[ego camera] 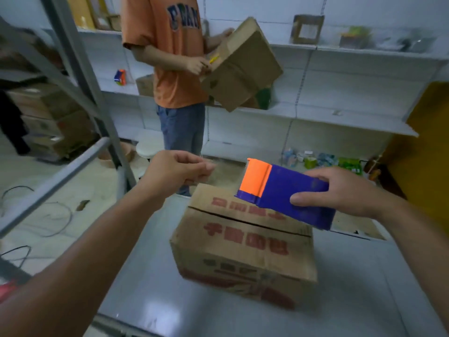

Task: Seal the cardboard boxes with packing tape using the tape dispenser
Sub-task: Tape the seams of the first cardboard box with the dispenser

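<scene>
Head view, starting at the fingertips: the thumb [303,199] of the right hand [345,190] is pressed on the near face of a boxy purple-and-orange plastic tape dispenser [286,193]. The other fingers are wrapped over its far edge, so it's gripped by the purple back end and the orange nose is clear. The left hand [175,171] is held up near that nose with its fingers curled toward the thumb; whether a clear tape end is pinched there can't be told.

The tape dispenser is carried in the air over the far right part of a brown printed cardboard box [243,242], which is sat on a grey tabletop [150,276]. No tape can be seen on the box's top seam.

It's hard plastic, probably light and a bit slick, so a firm wrap around the body is called for. The box looks stiff, though its flaps would likely give if leaned on.

Open room is seen on the near and left sides of the table. A grey metal rack post [80,69] is close on the left, and a second person in an orange shirt [170,57] is stood beyond with another cardboard box [243,66].
</scene>
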Motion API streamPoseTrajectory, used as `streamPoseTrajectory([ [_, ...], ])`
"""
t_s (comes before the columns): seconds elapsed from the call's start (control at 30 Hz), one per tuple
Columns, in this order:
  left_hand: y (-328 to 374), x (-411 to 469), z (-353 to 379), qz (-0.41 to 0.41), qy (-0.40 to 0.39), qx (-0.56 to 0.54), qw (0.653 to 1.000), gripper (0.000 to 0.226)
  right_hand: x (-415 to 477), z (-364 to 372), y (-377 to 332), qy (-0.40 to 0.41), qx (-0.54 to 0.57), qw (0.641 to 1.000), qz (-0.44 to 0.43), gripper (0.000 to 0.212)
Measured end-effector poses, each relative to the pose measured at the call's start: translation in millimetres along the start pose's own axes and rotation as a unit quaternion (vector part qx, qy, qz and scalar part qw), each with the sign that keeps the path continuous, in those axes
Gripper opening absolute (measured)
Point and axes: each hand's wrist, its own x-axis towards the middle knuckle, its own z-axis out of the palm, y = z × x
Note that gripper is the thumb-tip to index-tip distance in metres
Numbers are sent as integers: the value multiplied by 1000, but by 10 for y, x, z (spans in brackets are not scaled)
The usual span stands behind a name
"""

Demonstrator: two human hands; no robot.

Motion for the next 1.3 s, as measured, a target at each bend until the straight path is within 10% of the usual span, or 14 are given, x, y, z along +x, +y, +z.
streamPoseTrajectory([
  [1.07, -1680, 526, -302, -260, -114, -209, 936, 13, 1052, 684, -653, -134, -90, 969, 185, 68],
  [1.3, -1906, 337, 32, -156, -15, -268, 950, 8, 1132, 750, -649, -139, -128, 963, 190, 65],
])
